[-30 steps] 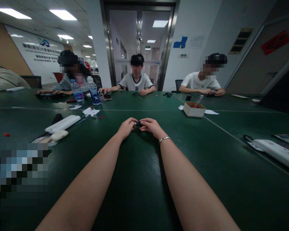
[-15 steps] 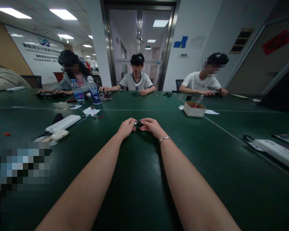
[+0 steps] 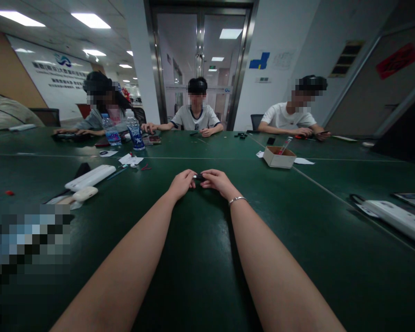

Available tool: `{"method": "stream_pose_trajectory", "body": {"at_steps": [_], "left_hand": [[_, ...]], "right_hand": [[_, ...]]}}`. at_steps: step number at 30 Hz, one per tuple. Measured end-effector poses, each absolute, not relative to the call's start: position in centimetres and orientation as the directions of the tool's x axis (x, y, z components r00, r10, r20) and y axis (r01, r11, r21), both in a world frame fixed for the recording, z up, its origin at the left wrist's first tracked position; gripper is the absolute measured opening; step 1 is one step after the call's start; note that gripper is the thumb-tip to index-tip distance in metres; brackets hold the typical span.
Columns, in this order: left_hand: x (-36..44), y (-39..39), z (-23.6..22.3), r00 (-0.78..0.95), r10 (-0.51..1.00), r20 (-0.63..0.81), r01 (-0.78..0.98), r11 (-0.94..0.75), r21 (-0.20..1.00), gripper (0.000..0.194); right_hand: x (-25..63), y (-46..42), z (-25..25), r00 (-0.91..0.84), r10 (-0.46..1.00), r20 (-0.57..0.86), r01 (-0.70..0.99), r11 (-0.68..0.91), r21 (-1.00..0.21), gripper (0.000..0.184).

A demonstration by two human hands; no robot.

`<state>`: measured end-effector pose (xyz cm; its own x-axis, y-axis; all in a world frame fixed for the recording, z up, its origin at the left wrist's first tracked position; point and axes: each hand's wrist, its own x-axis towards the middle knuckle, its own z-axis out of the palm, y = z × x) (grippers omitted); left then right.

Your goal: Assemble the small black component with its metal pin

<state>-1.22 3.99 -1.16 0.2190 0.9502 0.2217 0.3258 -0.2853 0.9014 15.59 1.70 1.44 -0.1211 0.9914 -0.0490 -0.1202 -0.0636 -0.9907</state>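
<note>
Both my arms stretch forward over the dark green table [image 3: 197,258]. Between my fingertips is a small dark object with a shiny, silvery left end [image 3: 198,177]; its kind is too small to make out. My left hand [image 3: 181,185] pinches the silvery end. My right hand [image 3: 218,181], with a metal bracelet [image 3: 237,199] at its wrist, closes on the black end. The fingers of both hands hide part of the object.
Left lie a white power strip [image 3: 90,178], paper scraps [image 3: 130,160] and two bottles [image 3: 135,132]. A small open box [image 3: 279,157] stands ahead to the right. Another white power strip [image 3: 401,216] is at far right. Several people sit around the table.
My hands and the small object keep their place. At the right, the seated person's hands have moved slightly apart, and something reddish now shows by one of them.
</note>
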Motion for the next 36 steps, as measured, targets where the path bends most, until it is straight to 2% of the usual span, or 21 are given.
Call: {"method": "stream_pose_trajectory", "body": {"at_steps": [8,19,21,25,31,36], "left_hand": [[-1.27,3.65,-0.78,0.157,0.948,0.275,0.424,-0.317,0.848,0.029],[-1.42,3.62,-0.83,0.155,0.949,0.276,0.42,-0.316,0.851,0.038],[-1.33,3.58,-0.72,0.154,0.953,0.262,0.391,-0.302,0.869,0.038],[-1.22,3.86,-0.88,0.164,0.957,0.237,0.296,-0.277,0.914,0.026],[-1.43,4.19,-1.4,0.188,0.945,0.268,0.3,-0.316,0.9,0.028],[-1.24,3.59,-1.12,0.15,0.936,0.319,0.312,-0.351,0.883,0.03]], "right_hand": [[15.57,1.67,1.49,-0.124,0.991,-0.049,-0.112,-0.063,-0.992,0.011],[15.56,1.66,1.51,-0.13,0.99,-0.05,-0.1,-0.063,-0.993,0.01],[15.57,1.69,1.46,-0.127,0.991,-0.049,-0.101,-0.062,-0.993,0.01],[15.61,1.7,1.41,-0.127,0.991,-0.044,-0.107,-0.058,-0.993,0.01],[15.57,1.62,1.47,-0.134,0.99,-0.033,-0.11,-0.048,-0.993,0.008],[15.48,1.91,1.04,-0.24,0.97,0.035,0.05,0.049,-0.998,0.018]]}}
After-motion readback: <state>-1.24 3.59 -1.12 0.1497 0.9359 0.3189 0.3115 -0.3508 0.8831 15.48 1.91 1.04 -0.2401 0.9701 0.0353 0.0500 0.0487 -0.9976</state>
